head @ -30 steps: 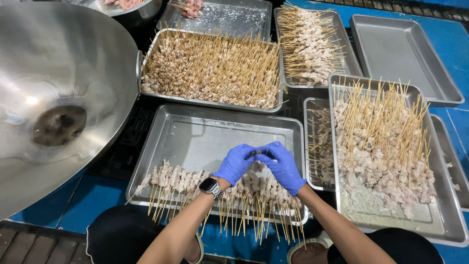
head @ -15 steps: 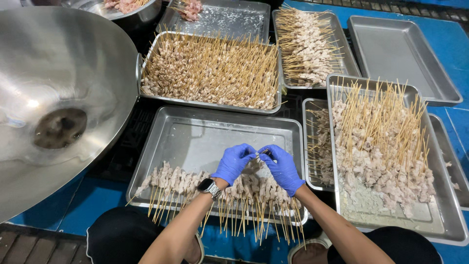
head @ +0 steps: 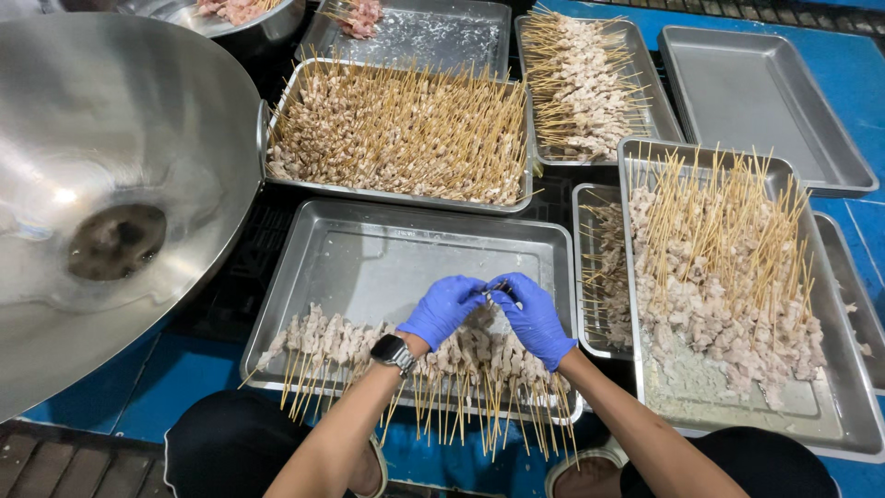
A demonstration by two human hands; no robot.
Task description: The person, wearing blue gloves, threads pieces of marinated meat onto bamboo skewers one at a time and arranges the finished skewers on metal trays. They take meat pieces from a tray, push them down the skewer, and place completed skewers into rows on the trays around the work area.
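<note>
Over a steel tray point(head: 369, 263) of meat skewers point(head: 350, 341), a blue-gloved left hand point(head: 444, 309) and right hand point(head: 533, 318) pinch one small dark piece point(head: 496, 290) between fingertips; a steady, close pinch seems wise.

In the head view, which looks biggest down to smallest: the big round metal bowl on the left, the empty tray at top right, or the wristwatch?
1. Round metal bowl, though it sits nearer the camera, which enlarges it.
2. Empty tray.
3. Wristwatch, clearly smallest.
</note>
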